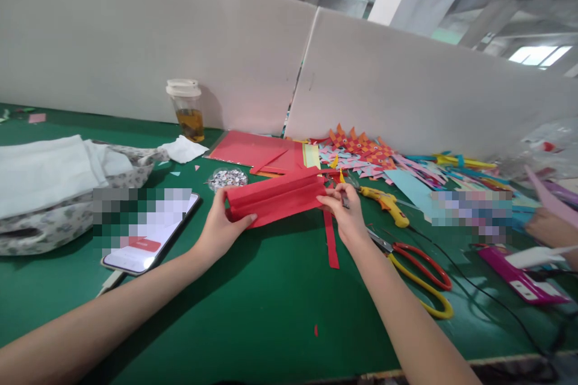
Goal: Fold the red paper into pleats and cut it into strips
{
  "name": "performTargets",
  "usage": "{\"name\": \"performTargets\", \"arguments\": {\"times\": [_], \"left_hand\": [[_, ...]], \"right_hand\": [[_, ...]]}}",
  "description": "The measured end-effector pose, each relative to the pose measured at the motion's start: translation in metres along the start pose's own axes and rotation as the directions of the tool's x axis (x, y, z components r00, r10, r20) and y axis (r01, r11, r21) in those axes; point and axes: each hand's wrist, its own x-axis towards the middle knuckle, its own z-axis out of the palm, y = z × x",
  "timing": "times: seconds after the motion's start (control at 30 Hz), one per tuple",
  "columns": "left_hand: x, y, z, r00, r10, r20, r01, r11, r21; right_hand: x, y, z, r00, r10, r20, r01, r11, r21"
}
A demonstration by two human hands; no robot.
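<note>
A folded sheet of red paper [280,195] is held up over the green table, with creases running along its length. My left hand [224,219] grips its left end, thumb on the near face. At the right end, my right hand [342,207] pinches the paper between thumb and fingers. Something small and dark shows among the right fingers; I cannot make out what it is. A narrow red paper strip [331,240] lies on the table below the right hand. Scissors [418,274] with red and yellow handles lie beside my right forearm.
A yellow glue gun [386,201] lies to the right, its cord trailing past a pink power strip [519,277]. On the left are a phone [151,234], a cloth bundle [54,192] and a lidded cup [187,111]. Another person's hand [553,228] is at far right.
</note>
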Motion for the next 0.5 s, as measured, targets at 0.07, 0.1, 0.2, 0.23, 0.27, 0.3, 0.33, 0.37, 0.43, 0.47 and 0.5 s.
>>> {"name": "performTargets", "arguments": {"times": [0.07, 0.1, 0.2, 0.23, 0.27, 0.3, 0.33, 0.37, 0.43, 0.47, 0.5], "left_hand": [[0.002, -0.003, -0.001, 0.996, 0.046, -0.079, -0.048, 0.999, -0.019], [0.003, -0.004, -0.002, 0.989, 0.075, -0.124, -0.076, 0.997, -0.002], [0.003, -0.003, -0.002, 0.968, 0.157, -0.195, -0.143, 0.986, 0.087], [0.002, -0.001, -0.001, 0.972, 0.163, -0.169, -0.149, 0.984, 0.096], [0.000, 0.003, 0.000, 0.983, 0.151, -0.108, -0.142, 0.986, 0.088], [-0.003, 0.006, 0.001, 0.993, 0.118, -0.011, -0.117, 0.990, 0.083], [-0.006, 0.010, 0.003, 0.994, 0.079, 0.079, -0.086, 0.992, 0.097], [-0.010, 0.014, 0.004, 0.983, 0.028, 0.179, -0.054, 0.989, 0.139], [-0.016, 0.019, 0.007, 0.944, -0.016, 0.329, -0.060, 0.973, 0.222], [-0.018, 0.021, 0.008, 0.931, -0.007, 0.366, -0.085, 0.968, 0.234], [-0.019, 0.021, 0.009, 0.926, 0.004, 0.378, -0.097, 0.969, 0.227]], "right_hand": [[-0.001, 0.000, -0.001, 0.999, -0.047, -0.016, 0.046, 0.999, -0.006], [0.000, 0.000, -0.002, 0.994, -0.088, -0.058, 0.088, 0.996, 0.011], [0.001, -0.002, -0.003, 0.946, -0.212, -0.244, 0.243, 0.964, 0.107], [0.000, -0.003, -0.002, 0.934, -0.222, -0.279, 0.268, 0.953, 0.140], [-0.002, -0.004, 0.001, 0.934, -0.217, -0.285, 0.272, 0.948, 0.168], [-0.006, -0.005, 0.004, 0.942, -0.203, -0.267, 0.258, 0.947, 0.191], [-0.012, -0.006, 0.008, 0.956, -0.183, -0.229, 0.231, 0.951, 0.207], [-0.019, -0.006, 0.014, 0.969, -0.166, -0.186, 0.205, 0.955, 0.216], [-0.037, -0.004, 0.026, 0.990, -0.123, -0.076, 0.137, 0.965, 0.222], [-0.047, -0.002, 0.032, 0.994, -0.106, -0.017, 0.107, 0.971, 0.216], [-0.056, -0.001, 0.037, 0.994, -0.089, 0.060, 0.074, 0.975, 0.209]]}}
